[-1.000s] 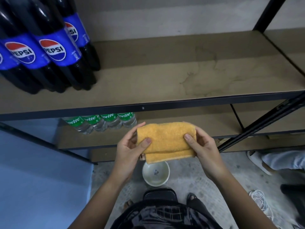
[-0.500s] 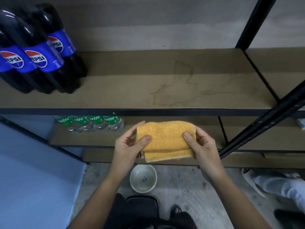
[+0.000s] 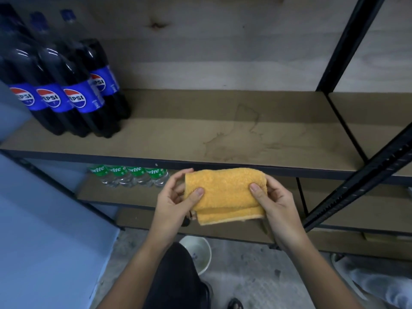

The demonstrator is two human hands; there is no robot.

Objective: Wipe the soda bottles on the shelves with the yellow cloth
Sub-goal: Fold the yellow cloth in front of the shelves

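Left hand [image 3: 176, 201] and right hand [image 3: 275, 202] each pinch an end of the folded yellow cloth [image 3: 225, 195] before the shelf [image 3: 178, 139]; beyond, Sprite bottles [image 3: 131, 175], apparently four, and Pepsi bottles [image 3: 66, 85] at far left

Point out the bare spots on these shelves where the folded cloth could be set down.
Upper shelf: bare from the Pepsi bottles rightward to the black upright, stained patch included. Lower shelf: bare in front of the Sprite bottles. Crowded: the upper shelf's left end.

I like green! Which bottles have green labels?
The small clear Sprite bottles on the lower shelf. The big dark Pepsi bottles above wear blue labels.
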